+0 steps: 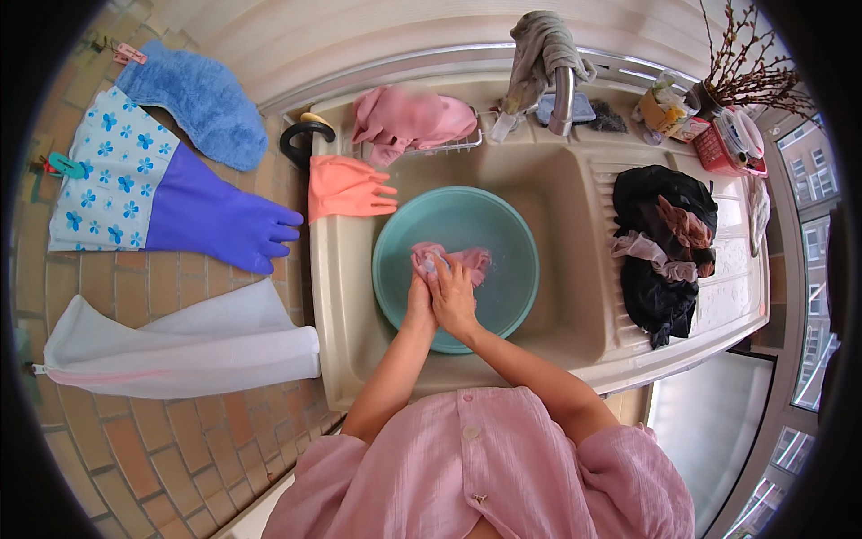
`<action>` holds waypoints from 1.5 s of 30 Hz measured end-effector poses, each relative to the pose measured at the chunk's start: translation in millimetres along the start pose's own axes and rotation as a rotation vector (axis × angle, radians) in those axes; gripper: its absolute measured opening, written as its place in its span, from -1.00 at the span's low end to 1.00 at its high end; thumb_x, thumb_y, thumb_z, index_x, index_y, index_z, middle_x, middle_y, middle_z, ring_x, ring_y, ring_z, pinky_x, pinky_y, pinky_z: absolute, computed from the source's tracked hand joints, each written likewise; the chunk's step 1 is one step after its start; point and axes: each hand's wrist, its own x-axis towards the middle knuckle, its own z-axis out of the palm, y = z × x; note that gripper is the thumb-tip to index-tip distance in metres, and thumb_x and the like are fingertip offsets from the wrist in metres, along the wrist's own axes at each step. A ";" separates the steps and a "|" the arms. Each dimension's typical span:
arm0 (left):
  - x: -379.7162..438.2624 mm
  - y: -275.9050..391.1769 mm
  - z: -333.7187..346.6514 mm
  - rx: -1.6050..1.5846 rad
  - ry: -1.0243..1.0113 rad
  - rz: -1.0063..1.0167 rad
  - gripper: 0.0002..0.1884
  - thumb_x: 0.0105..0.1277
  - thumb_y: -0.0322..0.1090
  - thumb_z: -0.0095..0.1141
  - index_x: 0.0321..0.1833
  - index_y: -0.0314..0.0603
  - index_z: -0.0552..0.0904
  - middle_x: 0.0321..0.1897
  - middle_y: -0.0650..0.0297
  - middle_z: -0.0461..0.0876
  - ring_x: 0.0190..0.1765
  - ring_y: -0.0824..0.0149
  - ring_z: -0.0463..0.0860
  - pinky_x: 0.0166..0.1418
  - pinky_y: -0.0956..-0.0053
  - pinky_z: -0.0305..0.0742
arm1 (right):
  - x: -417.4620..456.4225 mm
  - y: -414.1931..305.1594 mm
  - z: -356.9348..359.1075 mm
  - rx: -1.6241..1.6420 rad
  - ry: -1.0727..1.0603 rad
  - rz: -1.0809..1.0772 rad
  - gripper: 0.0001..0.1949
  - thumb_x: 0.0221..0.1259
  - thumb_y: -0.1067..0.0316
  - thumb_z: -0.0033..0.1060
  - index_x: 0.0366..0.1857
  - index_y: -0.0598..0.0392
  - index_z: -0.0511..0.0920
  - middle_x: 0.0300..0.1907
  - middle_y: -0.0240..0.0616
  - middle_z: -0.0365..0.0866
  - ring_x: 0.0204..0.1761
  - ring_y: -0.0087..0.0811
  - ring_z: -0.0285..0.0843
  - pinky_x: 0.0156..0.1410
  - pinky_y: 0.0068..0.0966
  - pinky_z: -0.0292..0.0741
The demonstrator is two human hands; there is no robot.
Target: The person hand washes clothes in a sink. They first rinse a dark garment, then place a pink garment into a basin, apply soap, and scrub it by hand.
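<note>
A round teal plastic basin (387, 296) stands in the sink (562, 222) with water in it. In its middle, my left hand (421, 300) and my right hand (455, 293) come together around a wet pink cloth (475, 263). Both hands grip the bunched part of the cloth, and the fingers of my right hand press over its top. A small pale patch (434, 264), perhaps soap or lather, shows between the fingers. Part of the cloth trails to the right in the water. My palms hide the underside of the bundle.
Black and brownish-pink laundry (663, 249) lies on the ribbed drainboard at right. Behind the basin, a pink cloth (411, 118) rests on a wire rack, near the faucet (564, 101). A coral rubber glove (350, 188) drapes over the sink's left edge. Beyond hang a purple glove (209, 209) and a white mesh bag (188, 350).
</note>
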 end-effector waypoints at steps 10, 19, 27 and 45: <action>15.4 55.5 90.8 1.208 0.029 -0.141 -0.71 0.38 -0.19 0.03 -0.05 -0.27 0.60 0.00 0.31 0.54 -0.03 0.52 0.49 0.03 0.63 0.39 | 84.3 51.5 -91.3 0.703 -0.406 0.364 -0.55 0.41 0.02 -0.12 0.24 0.06 0.37 0.07 -0.37 0.49 0.09 -0.47 0.41 0.13 -0.48 0.41; 26.3 42.1 71.3 1.515 0.220 0.636 -0.64 0.33 -0.12 0.11 0.07 -0.18 0.54 0.32 0.14 0.24 0.33 0.30 0.25 0.34 0.38 0.24 | 79.1 27.6 -95.9 1.370 -0.617 0.790 -0.56 0.38 0.03 -0.07 0.17 0.10 0.38 0.05 -0.15 0.53 0.00 -0.29 0.56 0.08 -0.42 0.56; 9.5 -9.9 -6.5 -0.008 0.416 0.053 -0.57 0.50 -0.01 -0.34 0.31 0.00 0.30 0.27 0.29 0.36 0.30 0.30 0.35 0.37 0.27 0.25 | 31.2 -2.4 -16.2 -0.289 -0.071 -0.079 -0.54 0.31 0.09 -0.04 0.28 -0.13 0.31 0.16 0.09 0.29 0.22 0.05 0.18 0.26 -0.08 0.19; -10.1 5.9 64.5 -0.053 0.127 0.017 -0.49 0.45 -0.01 -0.19 0.30 -0.20 0.28 0.27 0.17 0.36 0.32 0.22 0.32 0.41 0.26 0.19 | 24.3 98.0 -34.5 1.036 -0.071 0.662 -0.61 0.43 0.05 -0.25 0.15 0.04 0.39 0.10 -0.16 0.51 0.09 -0.25 0.50 0.19 -0.25 0.43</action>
